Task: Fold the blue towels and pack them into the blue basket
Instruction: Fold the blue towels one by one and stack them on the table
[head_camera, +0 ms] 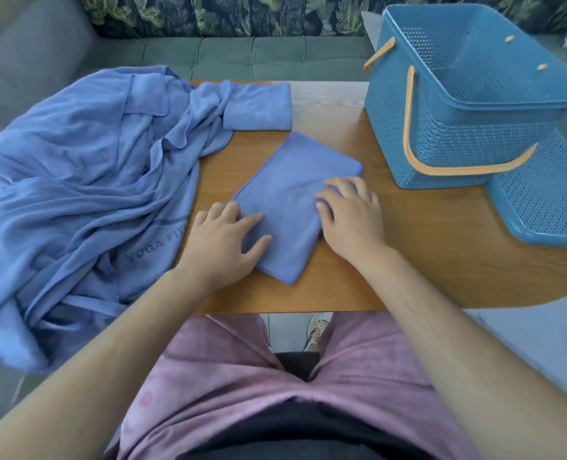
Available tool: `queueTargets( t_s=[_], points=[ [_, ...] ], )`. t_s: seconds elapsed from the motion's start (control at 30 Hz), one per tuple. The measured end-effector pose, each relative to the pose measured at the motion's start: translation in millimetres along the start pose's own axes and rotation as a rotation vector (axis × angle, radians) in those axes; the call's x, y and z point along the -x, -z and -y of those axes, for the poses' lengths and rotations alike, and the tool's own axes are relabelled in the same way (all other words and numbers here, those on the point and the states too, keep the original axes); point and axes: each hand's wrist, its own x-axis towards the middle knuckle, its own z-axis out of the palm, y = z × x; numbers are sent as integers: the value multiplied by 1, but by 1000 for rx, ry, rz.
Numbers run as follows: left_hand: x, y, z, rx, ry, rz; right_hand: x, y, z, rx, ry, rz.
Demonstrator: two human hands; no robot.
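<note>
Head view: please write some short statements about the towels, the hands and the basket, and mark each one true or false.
1. The left hand and the right hand both rest on the near folded towel. True.
2. Towels already lie in the blue basket. False: no towel shows inside it.
3. A second folded towel lies farther back on the table. True.
4. The basket handles are blue. False: they are orange.
5. The unfolded heap lies at the person's right. False: it lies at the left.
</note>
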Motion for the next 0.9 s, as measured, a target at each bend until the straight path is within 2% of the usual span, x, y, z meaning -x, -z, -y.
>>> queueTargets(
  t_s=[0.07, 0.17, 0.33, 0.43, 0.6, 0.8, 0.9],
  points=[
    [16, 6, -9, 111, -139, 39, 8, 11, -9, -184, 161, 46],
    [31, 12, -8, 268, -283, 100, 37, 29, -16, -412, 328, 222],
    [40, 6, 0, 520, -355, 179, 78, 42, -28, -487, 326, 290],
    [39, 4, 3, 515, -382, 146, 88, 49, -33, -455, 337, 315],
    [40, 4, 13, 336, -431, -37, 87, 50, -39, -331, 356, 242],
    [39, 10, 24, 450, -375, 136, 84, 43, -40, -443, 287, 241],
    [37, 9, 32, 448, -394, 125, 81, 43, -42, -424, 329, 285]
  ],
)
